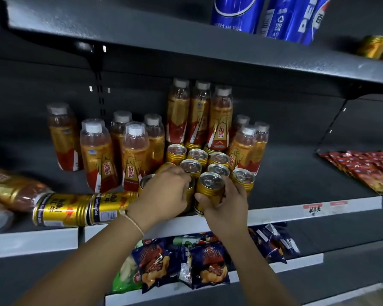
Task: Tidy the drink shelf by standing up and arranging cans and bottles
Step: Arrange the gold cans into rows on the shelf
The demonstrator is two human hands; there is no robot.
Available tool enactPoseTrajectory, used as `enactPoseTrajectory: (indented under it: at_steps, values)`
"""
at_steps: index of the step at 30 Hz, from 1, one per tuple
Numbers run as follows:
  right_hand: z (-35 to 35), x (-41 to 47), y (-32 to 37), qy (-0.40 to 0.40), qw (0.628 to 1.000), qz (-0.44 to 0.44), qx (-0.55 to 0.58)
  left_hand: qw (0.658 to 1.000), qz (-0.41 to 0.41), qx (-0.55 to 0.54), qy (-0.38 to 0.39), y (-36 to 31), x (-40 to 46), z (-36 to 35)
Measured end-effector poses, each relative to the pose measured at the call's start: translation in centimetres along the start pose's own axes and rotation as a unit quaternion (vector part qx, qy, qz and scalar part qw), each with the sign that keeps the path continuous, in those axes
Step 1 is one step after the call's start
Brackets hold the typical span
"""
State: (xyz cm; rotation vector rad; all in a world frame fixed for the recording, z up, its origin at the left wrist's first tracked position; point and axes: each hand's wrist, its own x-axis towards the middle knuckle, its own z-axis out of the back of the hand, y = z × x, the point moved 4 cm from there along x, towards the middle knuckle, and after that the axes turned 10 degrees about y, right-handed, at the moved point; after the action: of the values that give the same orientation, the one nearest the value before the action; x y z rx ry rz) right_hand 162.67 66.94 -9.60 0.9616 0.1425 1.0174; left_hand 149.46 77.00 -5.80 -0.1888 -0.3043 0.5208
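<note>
Several gold cans [218, 157] stand upright in a cluster on the dark middle shelf [296, 180]. My right hand [224, 202] grips the front upright gold can [209, 187] at the shelf's edge. My left hand [164, 193] curls over another upright gold can [145, 181] just to its left, hiding most of it. Two gold cans [63, 209] lie on their sides end to end at the front left. Behind stand several gold-and-red bottles [97, 155] with white caps, the tallest ones [220, 120] in the middle.
More bottles [16, 191] lie on their sides at the far left. Red snack packets [367, 168] lie on the right of the shelf. Blue cola cans [237, 14] stand on the shelf above. Blue snack bags [206, 263] fill the shelf below.
</note>
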Motion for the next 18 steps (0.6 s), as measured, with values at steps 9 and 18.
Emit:
enactPoseTrajectory:
  at_steps: [9, 18]
  values:
    - [-0.7, -0.4, 0.3, -0.030, 0.998, -0.043, 0.017, 0.999, -0.020, 0.040, 0.029, 0.2, -0.6, -0.1]
    - [-1.2, -0.2, 0.1, -0.039, 0.998, -0.026, 0.047, 0.998, 0.020, 0.051, 0.026, 0.3, -0.7, 0.8]
